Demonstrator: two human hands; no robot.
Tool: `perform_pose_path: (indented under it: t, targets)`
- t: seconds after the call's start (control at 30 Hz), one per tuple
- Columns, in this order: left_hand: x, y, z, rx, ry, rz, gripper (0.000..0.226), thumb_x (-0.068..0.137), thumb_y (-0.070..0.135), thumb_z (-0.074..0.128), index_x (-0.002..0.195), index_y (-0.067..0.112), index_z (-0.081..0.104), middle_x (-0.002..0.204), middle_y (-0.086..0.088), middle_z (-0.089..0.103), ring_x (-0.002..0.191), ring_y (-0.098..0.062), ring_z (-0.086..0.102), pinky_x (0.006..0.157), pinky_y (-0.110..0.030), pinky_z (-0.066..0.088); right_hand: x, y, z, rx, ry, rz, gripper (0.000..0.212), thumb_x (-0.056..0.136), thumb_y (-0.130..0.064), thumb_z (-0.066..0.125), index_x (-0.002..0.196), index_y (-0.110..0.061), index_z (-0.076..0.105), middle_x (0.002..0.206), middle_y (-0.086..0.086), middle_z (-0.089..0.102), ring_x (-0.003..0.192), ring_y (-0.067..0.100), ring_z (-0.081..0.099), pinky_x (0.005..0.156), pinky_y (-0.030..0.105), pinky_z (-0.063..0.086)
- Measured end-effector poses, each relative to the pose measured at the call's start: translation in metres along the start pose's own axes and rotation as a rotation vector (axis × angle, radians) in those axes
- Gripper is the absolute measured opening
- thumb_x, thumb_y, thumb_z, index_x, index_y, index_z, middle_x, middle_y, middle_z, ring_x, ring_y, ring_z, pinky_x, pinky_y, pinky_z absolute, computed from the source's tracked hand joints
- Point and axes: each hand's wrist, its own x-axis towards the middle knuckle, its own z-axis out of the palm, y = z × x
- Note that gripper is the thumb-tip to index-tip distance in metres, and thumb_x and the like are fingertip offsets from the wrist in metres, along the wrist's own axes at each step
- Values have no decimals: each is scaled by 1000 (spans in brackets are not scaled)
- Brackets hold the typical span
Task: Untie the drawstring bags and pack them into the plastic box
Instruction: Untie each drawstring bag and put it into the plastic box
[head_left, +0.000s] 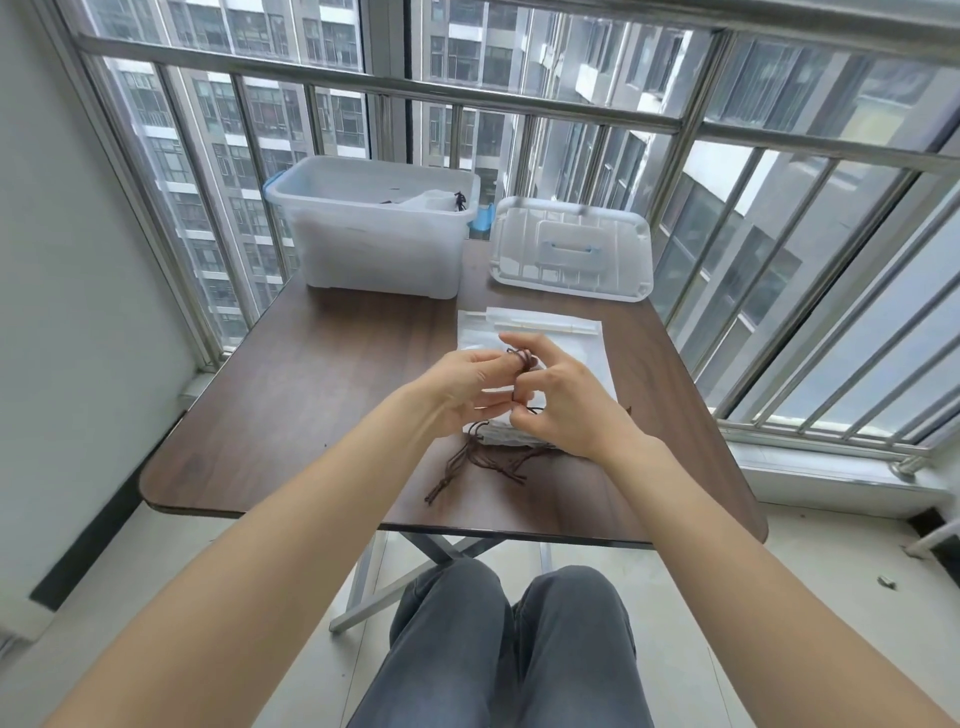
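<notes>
Both hands, left hand (457, 389) and right hand (563, 400), pinch the brown string (522, 364) above the bags (511, 434), maybe knotted, on the desk (322, 395) near the plastic box (374, 228).

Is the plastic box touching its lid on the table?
Apart. The head view shows the plastic box and the lid side by side, with a strip of bare table and a blue latch visible between them.
</notes>
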Motion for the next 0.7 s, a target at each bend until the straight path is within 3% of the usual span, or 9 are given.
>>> perform_pose_path:
  t: [0.1,0.23,0.33,0.47,0.57,0.63,0.7]
  targets:
    - [1,-1,-1,29,1,6,9,88,20,62,81,22,65,85,5,66,83,-15,64,83,-24,46,-2,2,2,-18,-4,30,10,72,-5,66,63,-7,66,132,8,52,109,22,59,88,28,47]
    - [-2,0,0,1,51,33,6,86,20,65,86,18,59,83,1,68,84,-16,67,81,-26,46,-2,2,6,-96,41,91,4,74,-3,63,71,-1,66,124,14,52,103,26,59,85,33,49]
    - [-6,3,3,23,186,52,8,87,18,61,81,18,56,84,1,69,84,-17,69,80,-27,47,-1,1,7,-113,65,134,6,77,-3,62,77,-2,68,125,15,51,98,25,59,81,29,46]
    - [-9,5,2,129,498,180,23,91,18,55,68,17,51,76,3,63,68,-10,62,62,-22,40,0,4,5,-151,90,196,13,81,-3,60,69,2,63,122,15,53,92,25,61,78,33,45]
    - [-9,7,-3,-94,591,302,26,94,18,51,68,15,50,66,4,58,65,-8,55,62,-19,42,3,5,3,-168,97,229,14,84,-5,58,72,2,63,120,14,54,94,25,61,79,35,46]
    - [-10,10,-5,-383,530,324,29,97,19,46,69,15,45,53,6,56,61,-10,56,66,-21,47,3,4,3,-177,97,251,16,87,-9,56,77,0,63,121,11,53,96,25,60,80,35,45]
    - [-13,11,-5,-599,434,335,33,99,19,43,67,15,37,42,7,44,46,-9,49,60,-22,48,4,4,3,-203,96,274,17,91,-14,53,82,-2,63,120,7,52,92,27,59,76,34,43]
